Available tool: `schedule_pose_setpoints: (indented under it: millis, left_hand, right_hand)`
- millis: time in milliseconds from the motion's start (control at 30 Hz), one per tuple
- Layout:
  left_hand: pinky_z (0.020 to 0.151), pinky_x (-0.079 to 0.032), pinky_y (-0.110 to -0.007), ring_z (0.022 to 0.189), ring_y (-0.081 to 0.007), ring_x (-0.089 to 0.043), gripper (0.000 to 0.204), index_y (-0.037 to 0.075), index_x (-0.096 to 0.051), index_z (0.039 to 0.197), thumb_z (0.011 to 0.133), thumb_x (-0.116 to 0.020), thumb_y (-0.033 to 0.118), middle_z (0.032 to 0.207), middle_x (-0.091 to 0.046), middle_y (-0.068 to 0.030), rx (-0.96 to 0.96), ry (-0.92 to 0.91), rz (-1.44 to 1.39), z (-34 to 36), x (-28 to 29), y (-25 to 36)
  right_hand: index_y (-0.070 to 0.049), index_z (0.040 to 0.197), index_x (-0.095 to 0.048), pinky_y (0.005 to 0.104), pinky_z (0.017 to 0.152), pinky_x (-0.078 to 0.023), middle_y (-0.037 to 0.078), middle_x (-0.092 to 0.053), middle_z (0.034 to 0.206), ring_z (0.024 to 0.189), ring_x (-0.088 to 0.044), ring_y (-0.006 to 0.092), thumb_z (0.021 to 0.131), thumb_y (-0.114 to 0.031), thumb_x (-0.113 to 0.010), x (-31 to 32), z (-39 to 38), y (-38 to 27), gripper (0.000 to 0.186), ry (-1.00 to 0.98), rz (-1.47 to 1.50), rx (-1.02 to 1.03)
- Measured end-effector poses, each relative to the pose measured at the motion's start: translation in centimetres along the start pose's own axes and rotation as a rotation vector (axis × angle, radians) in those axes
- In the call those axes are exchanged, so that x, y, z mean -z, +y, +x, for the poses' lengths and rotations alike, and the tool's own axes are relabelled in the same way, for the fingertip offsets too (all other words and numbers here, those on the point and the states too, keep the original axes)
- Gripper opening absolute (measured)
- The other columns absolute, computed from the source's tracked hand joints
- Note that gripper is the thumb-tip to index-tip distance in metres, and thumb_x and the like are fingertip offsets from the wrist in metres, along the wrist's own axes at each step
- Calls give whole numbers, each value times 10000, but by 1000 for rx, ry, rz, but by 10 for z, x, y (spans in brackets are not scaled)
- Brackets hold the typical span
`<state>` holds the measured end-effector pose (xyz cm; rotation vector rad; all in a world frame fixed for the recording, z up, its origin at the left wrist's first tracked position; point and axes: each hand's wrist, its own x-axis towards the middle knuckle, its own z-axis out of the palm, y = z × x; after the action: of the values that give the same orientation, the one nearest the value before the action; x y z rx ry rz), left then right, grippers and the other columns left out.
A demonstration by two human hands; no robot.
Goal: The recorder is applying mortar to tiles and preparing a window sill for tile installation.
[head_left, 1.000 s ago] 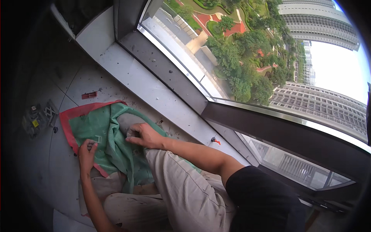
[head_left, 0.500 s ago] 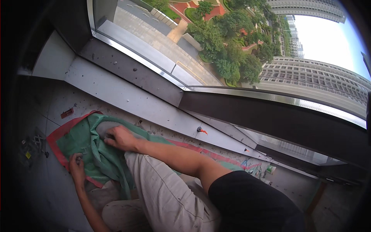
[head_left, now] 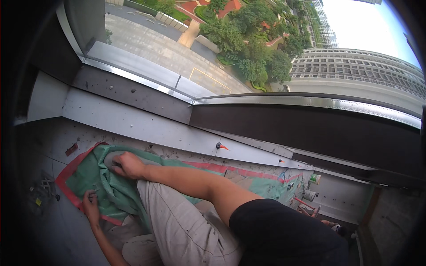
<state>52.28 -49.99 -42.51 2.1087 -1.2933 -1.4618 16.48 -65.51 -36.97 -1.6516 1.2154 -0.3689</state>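
A green tarp with a red border (head_left: 84, 175) lies bunched on the floor by my knees. My right hand (head_left: 129, 165) reaches across my raised knee, its fingers curled down over the tarp at the edge of a smooth grey patch (head_left: 110, 160). Whatever is between those fingertips is hidden. Lower and to the left, my left hand (head_left: 91, 207) is at the tarp's red edge. Its fingers are bent round a small grey lump (head_left: 92, 194), too small to name more exactly.
A small red object (head_left: 71, 149) lies beyond the tarp, and grey clutter (head_left: 43, 188) to the left. A white sill panel with an orange-tipped fitting (head_left: 222, 146) runs below the dark window frame (head_left: 284, 124). Crumbs litter the ledge. A bucket (head_left: 315, 178) stands far right.
My view has swung a little, so the window shifts left and up and more clutter shows at the far right. Both hands keep nearly the same places on the tarp.
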Motion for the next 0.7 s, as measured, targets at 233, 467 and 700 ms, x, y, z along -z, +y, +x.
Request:
schedule_pose_setpoints:
  millis: [233, 467, 700]
  left_hand:
    - [928, -562, -324, 985, -166, -703, 216, -1, -724, 1275, 1074, -656, 35, 1090, -769, -76, 43, 79, -39, -25, 0, 37]
    - [890, -612, -384, 985, -244, -780, 208, -10, -756, 1222, 1033, -736, 77, 1097, -803, -152, -51, 132, -64, -24, 9, 50]
    - [994, -616, -418, 1124, -289, -783, 385, -19, -717, 1373, 1042, -776, 169, 1252, -791, -205, -7, 189, -186, -45, 30, 80]
  right_hand:
    - [-22, 1002, -704, 582, 815, -584, 283, -731, 928, 909, -705, 532, 962, -286, -777, -1, 2, -1, 277, 11, 31, 37]
    - [8, 991, -722, 496, 747, -582, 266, -737, 877, 790, -726, 464, 991, -308, -818, 9, 6, -22, 331, -67, -19, -61]
    - [23, 914, -669, 475, 666, -561, 247, -729, 795, 691, -731, 417, 1051, -235, -778, -1, 4, -29, 312, -31, -73, 43]
